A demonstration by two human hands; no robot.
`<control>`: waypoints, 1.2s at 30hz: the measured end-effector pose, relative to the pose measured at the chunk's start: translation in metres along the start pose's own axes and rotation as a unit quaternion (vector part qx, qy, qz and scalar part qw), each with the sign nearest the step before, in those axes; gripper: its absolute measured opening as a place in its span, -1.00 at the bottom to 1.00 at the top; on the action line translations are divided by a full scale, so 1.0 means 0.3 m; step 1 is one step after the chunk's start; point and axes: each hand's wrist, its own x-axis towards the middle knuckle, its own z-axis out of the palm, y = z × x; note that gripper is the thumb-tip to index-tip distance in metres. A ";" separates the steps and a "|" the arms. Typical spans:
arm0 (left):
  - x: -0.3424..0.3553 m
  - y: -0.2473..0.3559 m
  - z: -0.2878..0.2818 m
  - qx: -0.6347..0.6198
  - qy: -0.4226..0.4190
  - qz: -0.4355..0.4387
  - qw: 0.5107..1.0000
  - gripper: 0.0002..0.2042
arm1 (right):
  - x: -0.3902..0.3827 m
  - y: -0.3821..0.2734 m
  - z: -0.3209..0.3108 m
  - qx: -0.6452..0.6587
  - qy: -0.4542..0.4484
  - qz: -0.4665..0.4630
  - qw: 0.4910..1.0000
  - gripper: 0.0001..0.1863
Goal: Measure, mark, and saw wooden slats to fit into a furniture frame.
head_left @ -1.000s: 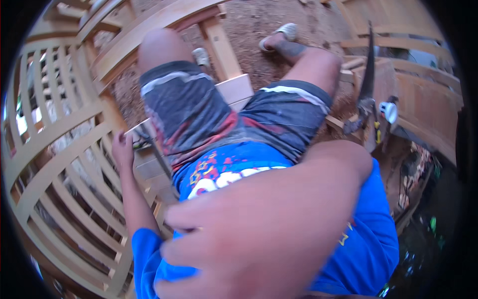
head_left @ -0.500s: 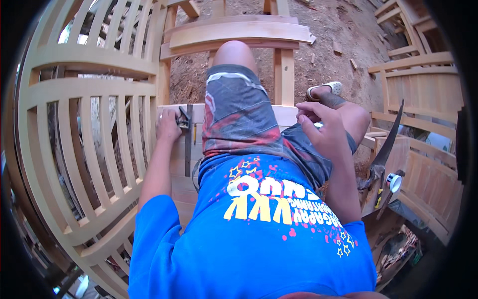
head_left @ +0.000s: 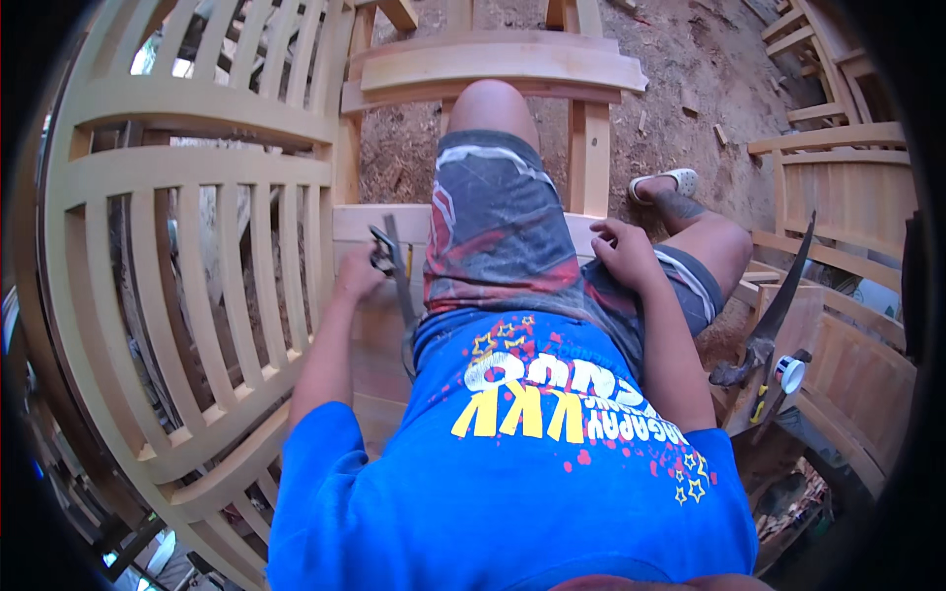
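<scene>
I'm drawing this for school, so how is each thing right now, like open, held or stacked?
Left hand: closed on the metal ruler.
Metal ruler: held, slanted.
Right hand: half open, nothing seen in it.
Saw: blade bare, slanted.
Boards: stacked.
Shoe: worn on the right foot.

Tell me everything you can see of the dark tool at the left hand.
The dark tool looks like a metal square: a long, narrow blade with a compact head near its far end, which the left hand grips. It slants slightly over wooden boards, near end by the blue shirt; contact with either is unclear.
</scene>
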 end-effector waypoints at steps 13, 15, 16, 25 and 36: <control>-0.051 0.098 0.011 0.080 -0.032 0.094 0.992 -0.75 | -0.049 0.052 0.021 -0.015 0.009 -0.005 1.000 -0.58; -0.061 0.139 -0.081 0.094 -0.023 0.071 0.993 -0.73 | -0.070 0.020 -0.004 0.001 0.013 -0.004 1.000 -0.59; -0.051 0.170 -0.138 0.095 0.018 0.081 0.992 -0.75 | -0.076 0.008 -0.007 0.014 0.004 0.001 1.000 -0.59; -0.015 0.814 -0.656 -0.105 0.138 0.347 0.922 -0.84 | 0.021 -0.304 -0.096 0.172 0.015 -0.180 0.968 -0.62; 0.265 1.427 -0.168 -0.176 -0.029 0.473 0.863 -0.73 | 0.067 -0.185 -0.260 0.393 0.156 -0.144 0.895 -0.71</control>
